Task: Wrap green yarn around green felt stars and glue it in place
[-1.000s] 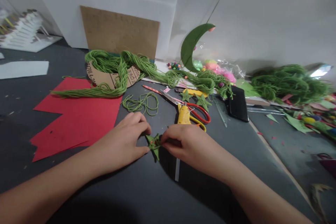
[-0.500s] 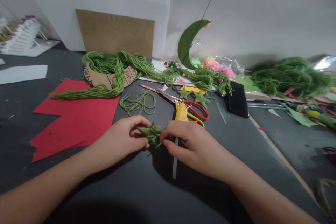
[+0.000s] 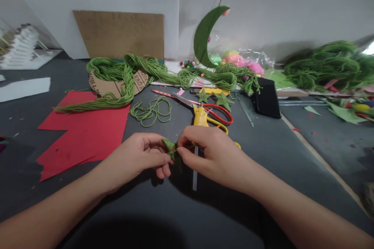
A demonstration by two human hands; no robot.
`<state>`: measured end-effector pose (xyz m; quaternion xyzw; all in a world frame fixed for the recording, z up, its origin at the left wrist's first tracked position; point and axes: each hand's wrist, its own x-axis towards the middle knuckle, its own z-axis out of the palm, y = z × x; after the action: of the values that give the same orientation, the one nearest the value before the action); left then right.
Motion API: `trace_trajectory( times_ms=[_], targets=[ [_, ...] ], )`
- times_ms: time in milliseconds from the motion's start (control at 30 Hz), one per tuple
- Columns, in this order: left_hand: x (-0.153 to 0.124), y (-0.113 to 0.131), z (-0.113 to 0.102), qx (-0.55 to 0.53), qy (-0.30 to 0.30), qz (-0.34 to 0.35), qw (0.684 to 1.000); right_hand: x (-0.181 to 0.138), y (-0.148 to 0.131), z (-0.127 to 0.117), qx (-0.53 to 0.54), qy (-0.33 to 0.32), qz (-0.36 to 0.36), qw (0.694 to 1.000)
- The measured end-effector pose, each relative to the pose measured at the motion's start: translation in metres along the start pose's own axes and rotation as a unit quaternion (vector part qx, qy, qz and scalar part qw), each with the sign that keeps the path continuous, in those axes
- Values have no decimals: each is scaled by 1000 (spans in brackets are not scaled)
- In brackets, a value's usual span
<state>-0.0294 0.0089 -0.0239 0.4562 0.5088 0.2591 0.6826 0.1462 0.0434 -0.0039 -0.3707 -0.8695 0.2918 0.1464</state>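
Note:
Both hands meet over the dark table [image 3: 175,210] and pinch a small green felt star [image 3: 171,149] between their fingertips. My left hand [image 3: 137,159] holds its left side with thumb and fingers closed. My right hand [image 3: 209,153] grips its right side and covers part of a yellow glue gun [image 3: 201,116], whose glue stick [image 3: 194,173] pokes out below the hand. The star is lifted slightly off the table.
Red-handled scissors [image 3: 219,114], two more green felt stars [image 3: 223,100], a loose loop of green yarn [image 3: 152,109], red paper sheets [image 3: 84,132], long yarn skeins on cardboard [image 3: 122,76], a black phone [image 3: 266,98], a green felt crescent [image 3: 204,35] and more yarn [image 3: 330,64] at right.
The star has been raised off the table and turned between my fingers. Both hands have drawn slightly closer together; the view has tilted down a little.

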Motion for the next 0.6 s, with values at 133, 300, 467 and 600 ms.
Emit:
trace_trajectory(
  times_ms=[133, 300, 467, 600],
  targets=[
    [-1, 0, 1, 0, -11, -5, 1000, 0, 1, 2, -9, 6, 5, 1000],
    [0, -3, 0, -14, -11, 0, 1000, -1, 0, 3, -4, 14, 23, 1000],
    [0, -4, 1, -17, -18, 6, 1000, -2, -2, 5, -6, 22, 32, 999],
    [0, -4, 4, -5, -3, 11, 1000, -3, -3, 7, -4, 22, 41, 999]
  ],
)
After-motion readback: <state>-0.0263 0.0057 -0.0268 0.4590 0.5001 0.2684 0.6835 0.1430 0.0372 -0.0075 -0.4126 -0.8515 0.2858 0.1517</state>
